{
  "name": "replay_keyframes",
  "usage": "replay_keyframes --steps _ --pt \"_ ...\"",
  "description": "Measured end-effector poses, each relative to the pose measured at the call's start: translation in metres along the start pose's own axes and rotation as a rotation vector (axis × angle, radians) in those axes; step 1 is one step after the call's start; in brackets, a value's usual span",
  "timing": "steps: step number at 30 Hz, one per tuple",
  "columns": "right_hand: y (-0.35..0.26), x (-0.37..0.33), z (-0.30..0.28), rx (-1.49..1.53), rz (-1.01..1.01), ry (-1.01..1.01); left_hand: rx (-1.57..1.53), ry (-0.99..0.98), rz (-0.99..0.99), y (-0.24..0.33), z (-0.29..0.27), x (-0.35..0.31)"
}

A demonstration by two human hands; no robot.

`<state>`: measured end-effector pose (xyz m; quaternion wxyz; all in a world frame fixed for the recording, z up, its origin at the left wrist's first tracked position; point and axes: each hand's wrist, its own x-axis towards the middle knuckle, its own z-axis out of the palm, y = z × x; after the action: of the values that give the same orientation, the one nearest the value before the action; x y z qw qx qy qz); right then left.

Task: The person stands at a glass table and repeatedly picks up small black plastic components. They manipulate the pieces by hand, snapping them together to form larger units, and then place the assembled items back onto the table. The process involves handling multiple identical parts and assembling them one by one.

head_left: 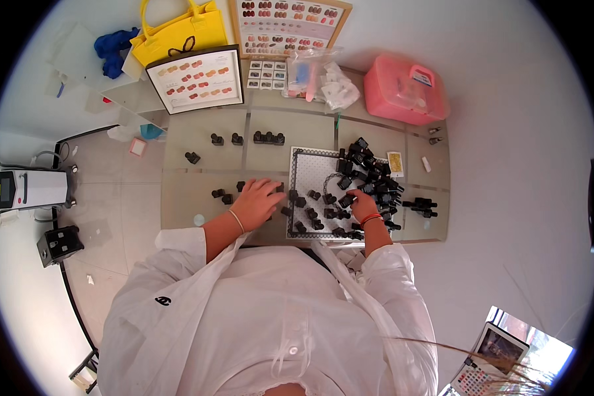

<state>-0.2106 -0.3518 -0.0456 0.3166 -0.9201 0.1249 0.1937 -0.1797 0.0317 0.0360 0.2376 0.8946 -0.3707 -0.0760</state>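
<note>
My left hand (255, 202) is spread over a group of small black nail polish bottles at the table's front. Bottles show beside it, such as one bottle (218, 193) to its left; what lies under the palm is hidden. My right hand (363, 207) is closed with its fingertips on a black nail polish bottle (346, 200). That hand is over a white mat (307, 173) with a dark patterned border. Several bottles stand or lie on the mat, and a dense heap of them (368, 165) covers its right side.
Farther back stand a row of bottles (269, 138), framed colour charts (197, 80), a plastic bag (340, 89), a pink case (402, 92) and a yellow bag (185, 33). A small card of gold flakes (395, 164) lies by the heap, and more bottles (420, 206) lie to the right.
</note>
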Motion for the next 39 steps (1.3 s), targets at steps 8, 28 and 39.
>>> replay_keyframes --steps 8,28,39 --pt "-0.011 -0.004 -0.013 0.816 0.376 -0.234 -0.034 -0.005 -0.003 -0.004 0.004 0.001" --pt "-0.014 -0.008 -0.041 -0.158 0.020 0.142 -0.021 -0.001 0.002 -0.006 0.003 0.002" --pt "0.008 -0.014 -0.049 -0.456 0.136 0.141 -0.037 -0.030 0.009 -0.003 0.007 0.002"
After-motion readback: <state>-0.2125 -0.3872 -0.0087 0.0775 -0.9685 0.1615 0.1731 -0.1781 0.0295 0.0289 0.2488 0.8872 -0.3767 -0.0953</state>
